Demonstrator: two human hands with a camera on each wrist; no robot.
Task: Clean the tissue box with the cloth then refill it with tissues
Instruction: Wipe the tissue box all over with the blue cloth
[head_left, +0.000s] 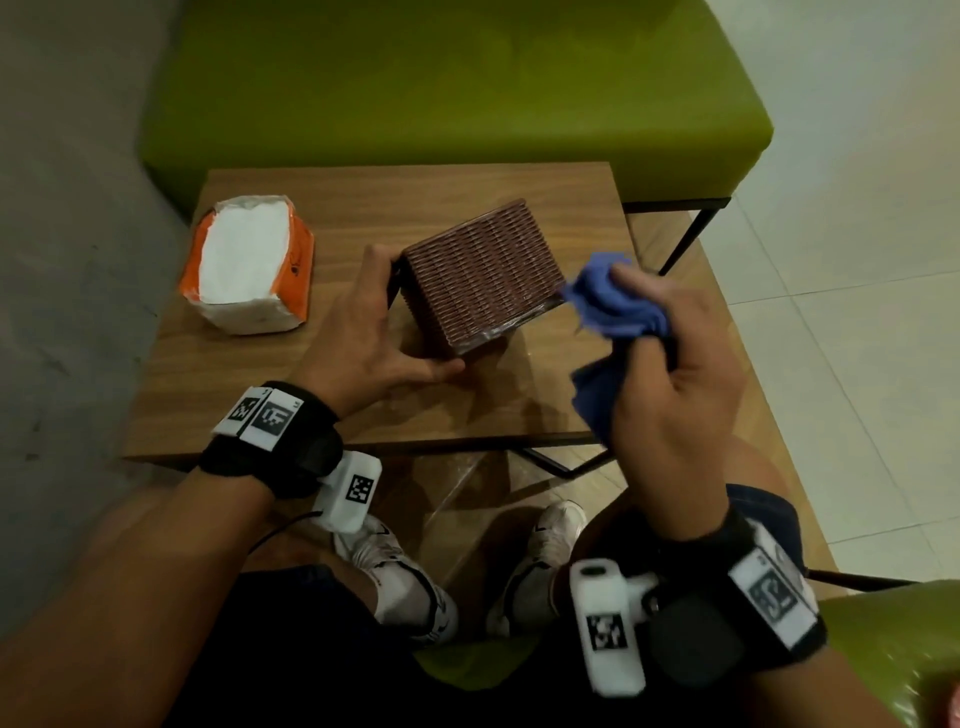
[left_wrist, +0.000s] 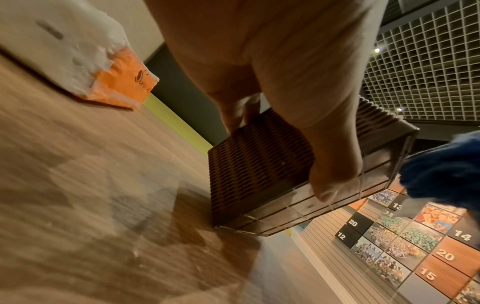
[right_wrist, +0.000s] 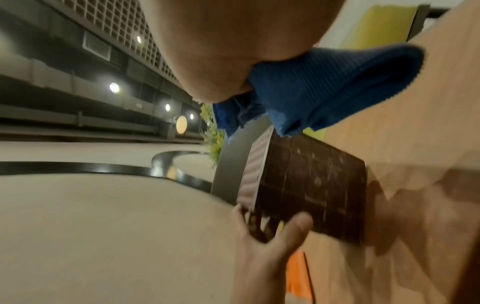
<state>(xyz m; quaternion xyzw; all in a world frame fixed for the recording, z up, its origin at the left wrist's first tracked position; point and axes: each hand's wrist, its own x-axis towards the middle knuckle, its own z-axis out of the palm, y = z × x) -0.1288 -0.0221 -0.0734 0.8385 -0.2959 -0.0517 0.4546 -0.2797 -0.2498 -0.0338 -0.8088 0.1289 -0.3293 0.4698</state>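
A brown ribbed tissue box (head_left: 480, 275) (left_wrist: 262, 164) (right_wrist: 311, 189) stands tilted on the wooden table (head_left: 249, 395). My left hand (head_left: 374, 327) (left_wrist: 285, 82) (right_wrist: 259, 242) grips its left side, thumb along the near lower edge and fingers behind. My right hand (head_left: 670, 374) holds a bunched blue cloth (head_left: 613, 306) (left_wrist: 441, 170) (right_wrist: 324, 90) just right of the box, at its right corner. An opened orange pack of white tissues (head_left: 249, 265) (left_wrist: 85, 55) sits on the table's left side.
A green bench seat (head_left: 441, 78) stands behind the table, and another green cushion (head_left: 893, 649) is at my right. My legs and white shoes (head_left: 550, 535) are under the table's near edge. Tiled floor (head_left: 857, 260) lies to the right.
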